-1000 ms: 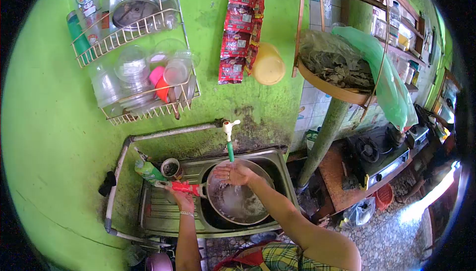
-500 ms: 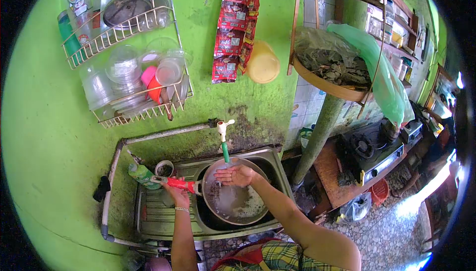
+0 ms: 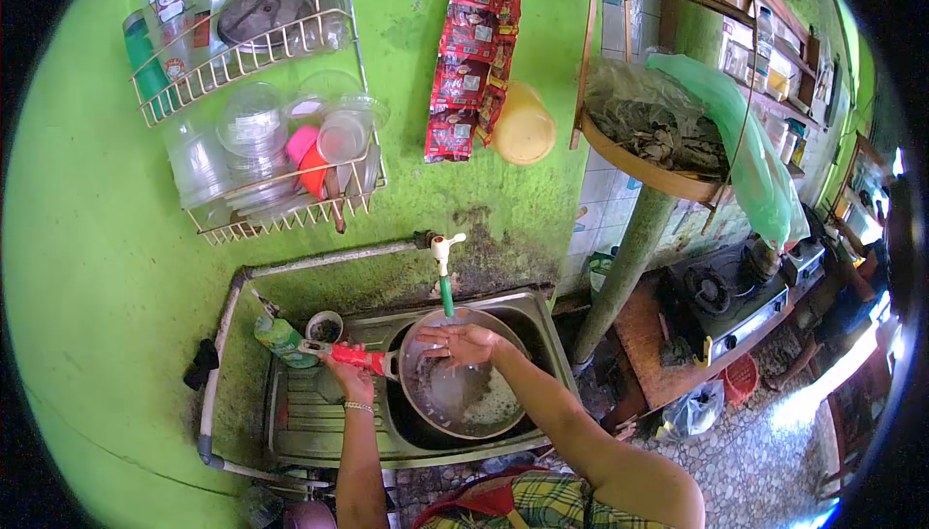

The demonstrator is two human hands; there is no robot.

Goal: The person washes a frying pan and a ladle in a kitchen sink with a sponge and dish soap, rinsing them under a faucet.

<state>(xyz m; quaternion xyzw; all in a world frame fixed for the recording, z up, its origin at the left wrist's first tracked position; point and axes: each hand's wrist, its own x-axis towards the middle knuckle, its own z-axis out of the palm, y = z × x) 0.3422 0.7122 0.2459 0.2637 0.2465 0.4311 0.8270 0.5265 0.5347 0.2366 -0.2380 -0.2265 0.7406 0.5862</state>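
My left hand (image 3: 350, 377) is wrapped round the red handle of a frying pan (image 3: 426, 403), over the left side of the sink. Inside the pan lies cloudy water with white foam (image 3: 494, 403). Under the tap (image 3: 442, 253) with its green hose end (image 3: 447, 295), my right hand (image 3: 461, 343) is open above the pan, palm up and fingers stretched to the left. Nothing shows in that palm. The pan rests over the basin of the steel sink (image 3: 329, 442).
A green bottle (image 3: 279, 338) and a small cup (image 3: 324, 327) stand at the sink's back left. Wall racks (image 3: 281, 205) hold plastic containers. To the right are a pillar (image 3: 624, 272), a gas stove (image 3: 731, 292) and a hanging tray (image 3: 644, 176) with a green plastic bag (image 3: 740, 142).
The view has shifted slightly, so everything sits a little further right. My right hand's fingers have spread a bit under the tap. My left hand keeps its hold on the pan handle.
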